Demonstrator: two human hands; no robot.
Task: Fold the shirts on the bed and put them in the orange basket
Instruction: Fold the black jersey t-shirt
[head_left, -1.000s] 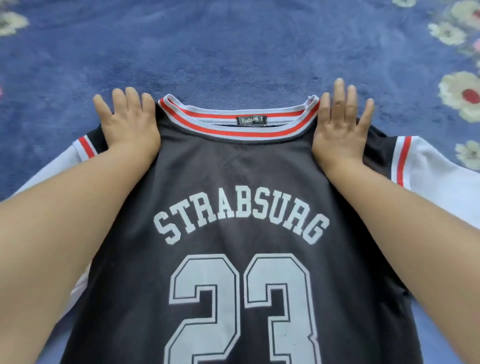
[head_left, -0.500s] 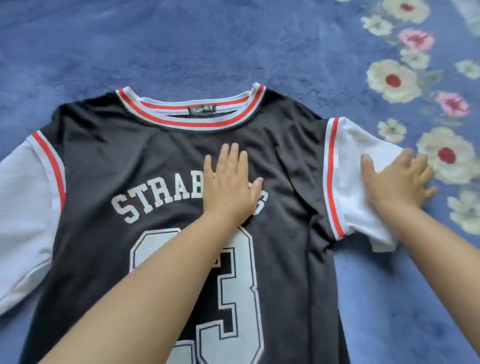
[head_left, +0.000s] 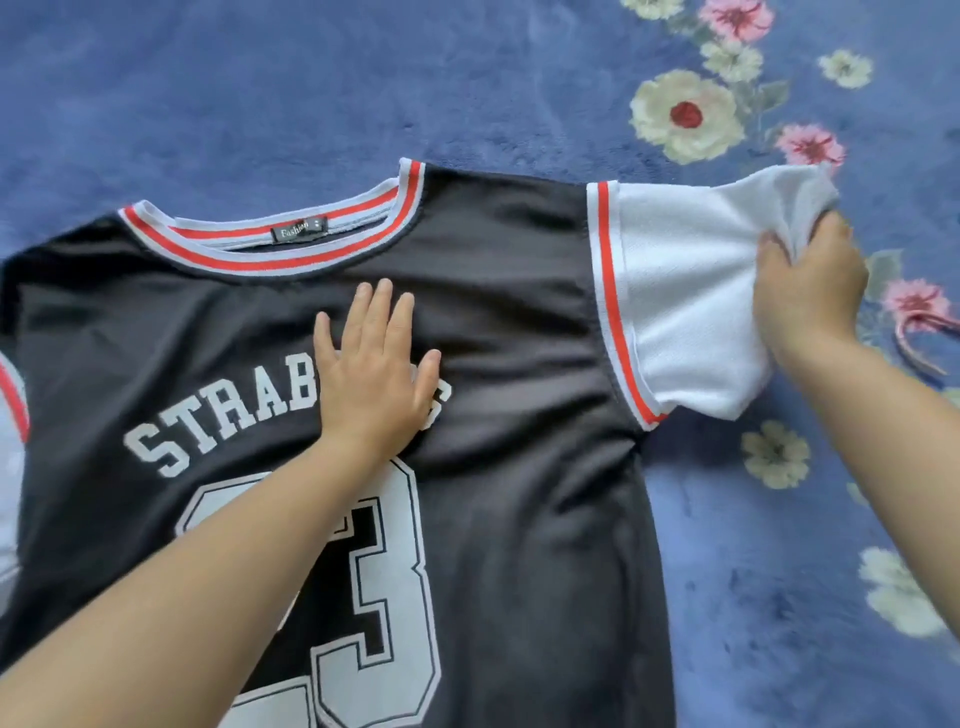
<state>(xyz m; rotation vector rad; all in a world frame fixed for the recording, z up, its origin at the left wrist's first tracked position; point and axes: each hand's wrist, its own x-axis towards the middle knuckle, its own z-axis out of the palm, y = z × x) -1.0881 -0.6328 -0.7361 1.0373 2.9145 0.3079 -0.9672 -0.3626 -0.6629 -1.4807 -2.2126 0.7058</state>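
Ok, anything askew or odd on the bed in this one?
Nothing serious. The black jersey lies slightly rotated, collar tilted, with wrinkles near the armpit. The right hand bunches the white sleeve; the left hand presses flat on the chest. A pink cord lies on the blanket.

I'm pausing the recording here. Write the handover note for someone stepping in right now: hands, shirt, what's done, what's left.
Left hand: flat, fingers straight, pressing the chest of the black jersey.
Right hand: pinching the cuff end of the white sleeve, bunched and lifted.
Jersey lies spread face up on the blue floral bedcover.
Done: laid out flat.
Left: every fold, starting with this sleeve, then the basket, which is out of view.
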